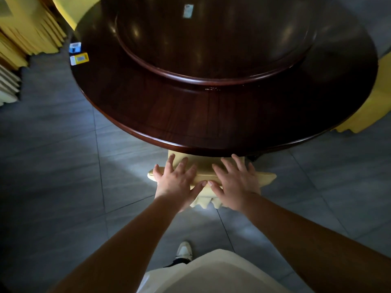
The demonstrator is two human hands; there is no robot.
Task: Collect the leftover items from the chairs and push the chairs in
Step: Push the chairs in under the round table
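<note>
Both hands flat on top of chair back [204, 176]: left hand [176, 182] left, right hand [236, 183] right, thumbs touching at middle. Beyond fingertips [171, 156], chair seat tucked under round table [148, 106] edge. Turntable [211, 60] on table, farther out. Two small packets [78, 58] at table's far-left edge. Another chair [368, 111] well right of right-hand fingers. Shoe [184, 250] on floor [53, 166] behind hands.

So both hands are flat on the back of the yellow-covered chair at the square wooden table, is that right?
Not quite: the table is round, not square, as the head view shows. The rest holds: the left hand and right hand lie flat, fingers spread, on the top of the yellow-covered chair at its edge.
</note>
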